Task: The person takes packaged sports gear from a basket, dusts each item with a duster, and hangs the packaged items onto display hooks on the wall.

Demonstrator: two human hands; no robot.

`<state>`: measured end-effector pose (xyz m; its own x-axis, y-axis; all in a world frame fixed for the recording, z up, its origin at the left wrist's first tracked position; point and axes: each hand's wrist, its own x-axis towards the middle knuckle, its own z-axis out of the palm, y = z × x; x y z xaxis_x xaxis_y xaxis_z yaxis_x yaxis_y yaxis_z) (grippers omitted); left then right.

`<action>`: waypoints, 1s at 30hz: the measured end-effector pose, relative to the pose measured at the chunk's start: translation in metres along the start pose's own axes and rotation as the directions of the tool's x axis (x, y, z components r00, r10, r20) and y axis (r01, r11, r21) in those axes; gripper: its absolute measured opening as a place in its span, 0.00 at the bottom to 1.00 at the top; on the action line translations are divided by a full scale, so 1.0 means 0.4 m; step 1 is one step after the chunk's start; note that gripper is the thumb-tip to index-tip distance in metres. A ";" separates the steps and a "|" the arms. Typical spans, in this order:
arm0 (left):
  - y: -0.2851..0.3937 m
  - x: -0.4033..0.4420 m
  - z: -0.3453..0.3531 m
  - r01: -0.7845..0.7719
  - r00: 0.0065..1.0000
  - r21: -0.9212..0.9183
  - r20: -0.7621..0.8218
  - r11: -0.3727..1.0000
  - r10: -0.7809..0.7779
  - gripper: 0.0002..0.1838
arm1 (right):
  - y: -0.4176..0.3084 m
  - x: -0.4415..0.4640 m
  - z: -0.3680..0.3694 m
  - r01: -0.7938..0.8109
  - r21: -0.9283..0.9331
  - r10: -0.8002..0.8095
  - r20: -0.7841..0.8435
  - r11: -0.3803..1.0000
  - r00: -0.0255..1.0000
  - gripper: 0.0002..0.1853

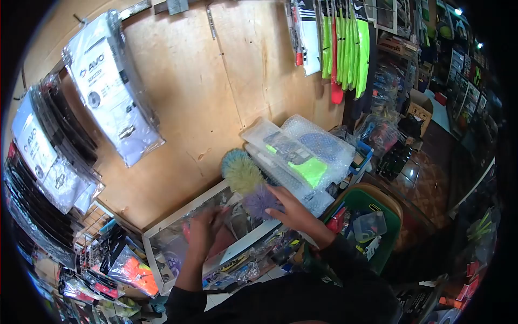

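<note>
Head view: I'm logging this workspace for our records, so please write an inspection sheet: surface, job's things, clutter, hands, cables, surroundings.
Surface: framed display case, goods visible under its clear top.
Job's things: one fluffy duster, blue, yellow and purple.
Clutter: bubble-wrapped packages piled by the case's right end; green tub holding mixed items.
Hands: right hand at the duster's purple end, grip unclear; left hand over the case, fingers bent.
Cables: nothing seen.
Surroundings: wooden wall; AVO packs hanging left, neon green packs hanging right.
</note>
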<state>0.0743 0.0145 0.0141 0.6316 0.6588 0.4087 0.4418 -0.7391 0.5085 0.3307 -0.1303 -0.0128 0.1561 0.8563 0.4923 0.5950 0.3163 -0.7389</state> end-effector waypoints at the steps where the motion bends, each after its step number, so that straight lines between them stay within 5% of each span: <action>1: 0.031 0.026 -0.012 -0.009 1.000 0.002 0.002 1.000 0.009 0.10 | -0.008 0.018 -0.013 0.001 -0.001 -0.001 -0.009 1.000 1.000 0.35; 3: 0.108 0.081 -0.043 -0.029 0.994 -0.409 -0.112 0.912 -0.019 0.09 | -0.021 0.059 -0.039 -0.124 0.389 0.141 -0.015 0.913 0.990 0.40; 5: 0.203 0.162 -0.040 -0.098 0.989 -0.577 -0.148 0.810 0.014 0.09 | -0.036 0.109 -0.081 -0.058 0.453 0.086 -0.042 0.890 0.995 0.42; 7: 0.280 0.260 -0.020 -0.160 0.982 -0.588 -0.180 0.793 0.065 0.07 | -0.056 0.160 -0.129 0.234 0.596 -0.085 -0.267 0.768 0.960 0.40; 10: 0.399 0.436 0.036 -0.216 0.974 -0.658 -0.192 0.721 0.116 0.07 | -0.101 0.232 -0.272 0.302 0.449 -0.078 -0.451 0.841 0.889 0.37; 11: 0.441 0.504 0.067 -0.382 0.924 -0.721 -0.283 0.578 0.257 0.11 | -0.107 0.256 -0.324 0.312 0.399 -0.066 -0.523 0.862 0.850 0.37; 13: 0.527 0.620 0.104 -0.384 0.922 -0.781 -0.296 0.493 0.250 0.23 | -0.133 0.307 -0.419 0.433 0.315 -0.127 -0.668 0.844 0.734 0.35; 16: 0.627 0.788 0.115 -0.532 0.832 -0.730 -0.357 0.430 0.424 0.21 | -0.070 0.402 -0.569 0.442 0.149 -0.195 -0.743 0.884 0.641 0.25; 19: 0.699 0.950 0.095 -0.705 0.692 -0.517 -0.352 0.485 0.630 0.18 | -0.051 0.514 -0.730 0.420 -0.408 -0.575 -0.688 0.811 0.443 0.20; 22: 0.767 1.056 0.069 -0.747 0.664 -0.342 -0.337 0.571 0.667 0.21 | -0.071 0.589 -0.851 0.464 -0.199 -0.462 -0.682 0.863 0.567 0.18; 25: 0.823 1.115 0.055 -0.830 0.547 -0.100 -0.341 0.549 0.764 0.28 | -0.069 0.661 -0.936 0.433 -0.383 -0.570 -0.657 0.816 0.492 0.20; 29: 0.864 1.191 0.060 -0.817 0.516 0.068 -0.356 0.573 0.779 0.35 | -0.067 0.730 -0.994 0.371 -0.393 -0.536 -0.696 0.841 0.478 0.21; 30: 0.877 1.195 0.057 -0.800 0.565 -0.011 -0.350 0.600 0.747 0.37 | -0.062 0.749 -1.006 0.387 -0.372 -0.528 -0.705 0.843 0.473 0.22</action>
<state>0.5455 0.0668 0.3707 0.4642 -0.1311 0.8759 -0.2475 -0.9688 -0.0139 0.6801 -0.0459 0.3382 0.3154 -0.0500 0.9477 0.8557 0.4466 -0.2612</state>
